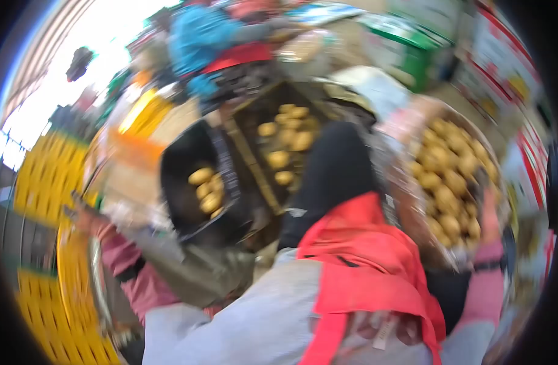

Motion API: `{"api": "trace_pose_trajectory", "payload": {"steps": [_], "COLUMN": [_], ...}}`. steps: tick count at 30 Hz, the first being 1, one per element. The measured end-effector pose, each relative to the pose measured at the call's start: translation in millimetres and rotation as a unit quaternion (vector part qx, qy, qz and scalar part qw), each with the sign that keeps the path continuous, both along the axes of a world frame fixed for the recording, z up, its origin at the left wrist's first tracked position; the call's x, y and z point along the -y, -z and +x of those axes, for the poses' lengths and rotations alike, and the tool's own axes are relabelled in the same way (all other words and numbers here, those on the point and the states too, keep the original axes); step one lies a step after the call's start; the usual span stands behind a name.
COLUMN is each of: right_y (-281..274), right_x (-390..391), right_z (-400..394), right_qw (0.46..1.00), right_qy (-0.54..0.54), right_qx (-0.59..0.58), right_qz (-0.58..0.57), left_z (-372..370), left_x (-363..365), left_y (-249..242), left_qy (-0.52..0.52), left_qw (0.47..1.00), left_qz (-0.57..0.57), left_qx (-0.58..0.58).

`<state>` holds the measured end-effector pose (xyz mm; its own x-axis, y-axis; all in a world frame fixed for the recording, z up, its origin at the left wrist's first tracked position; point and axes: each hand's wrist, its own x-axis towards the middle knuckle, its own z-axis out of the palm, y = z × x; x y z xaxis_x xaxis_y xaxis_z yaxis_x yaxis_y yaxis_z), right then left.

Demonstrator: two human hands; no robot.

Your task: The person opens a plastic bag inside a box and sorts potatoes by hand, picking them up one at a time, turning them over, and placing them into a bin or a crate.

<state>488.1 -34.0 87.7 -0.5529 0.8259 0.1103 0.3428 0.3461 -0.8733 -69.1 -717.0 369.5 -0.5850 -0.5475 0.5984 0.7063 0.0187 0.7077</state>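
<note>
At the far left my left hand (89, 219) reaches out beside a yellow slatted crate (72, 261), fingers apart and nothing visible in them. My right hand (487, 204) is over the right side of a plastic-lined box (406, 201), at the heap of round yellow-brown produce (446, 173). The produce looks like potatoes, but blur hides its exact kind. Dark covering shows on the fingers of both hands. Whether the right fingers grip a piece cannot be made out. Between my arms, a black container (175, 182) holds several similar pieces.
A dark crate (245, 152) with more produce lies ahead of my knee. Another person in a blue top (197, 39) works beyond it. Yellow crates (48, 176) stand at left; printed cartons (504, 55) and a green-and-white box (406, 45) are at the right and back.
</note>
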Motion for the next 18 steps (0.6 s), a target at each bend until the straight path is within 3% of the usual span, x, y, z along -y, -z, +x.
{"api": "trace_pose_trajectory", "payload": {"steps": [1,2,3,4,5,6,7,9,10,13,15,16,18], "right_y": [-5.8,-10.6,-15.0,-14.6,-53.7,-75.3,-84.8,-82.1,-74.7,-60.0,-50.8,-44.6,-42.0], "right_x": [3.1,7.0,9.3,9.8,39.4,57.2,70.0,82.9,87.9,90.8,83.1,77.2,55.5], "right_z": [0.9,0.4,-7.2,-12.2,-37.3,-48.8,-57.3,-67.4,-67.1,-66.0,-61.1,-55.8,-50.1], "right_qw": [0.999,0.998,0.996,0.994,0.998,0.996,0.99,0.964,0.963,0.952,0.96,0.97,0.972], "right_qy": [-0.001,-0.006,-0.018,-0.033,-0.026,-0.008,0.003,0.027,0.038,0.017,0.054,0.069,0.103], "right_qx": [0.004,0.006,0.003,0.003,0.044,0.088,0.13,0.26,0.264,0.304,0.274,0.233,0.205], "right_qz": [0.038,0.069,0.086,0.101,0.031,-0.01,-0.053,0.042,0.042,0.031,0.015,0.029,0.045], "left_z": [-10.5,-47.7,-35.3,-20.2,-0.9,27.5,56.6,104.6,130.6,192.0,201.7,197.4,192.8], "left_x": [-37.1,-52.0,-126.4,-198.0,-263.6,-321.9,-373.9,-462.8,-497.4,-567.8,-603.3,-625.4,-649.7], "left_y": [13.4,33.5,34.6,45.4,50.5,49.2,49.8,64.3,77.3,94.4,113.7,123.6,145.1], "left_qy": [0.12,0.114,0.144,0.294,0.428,0.362,0.265,0.398,0.522,0.779,0.86,0.875,0.856], "left_qw": [0.992,0.944,0.921,0.914,0.882,0.84,0.754,0.738,0.717,0.567,0.466,0.419,0.432], "left_qz": [-0.03,-0.299,-0.356,-0.277,-0.195,-0.389,-0.555,-0.473,-0.404,-0.264,-0.199,-0.127,-0.13], "left_qx": [-0.037,-0.076,-0.064,-0.029,0.012,-0.11,-0.232,-0.268,-0.225,-0.052,0.059,0.205,0.25]}}
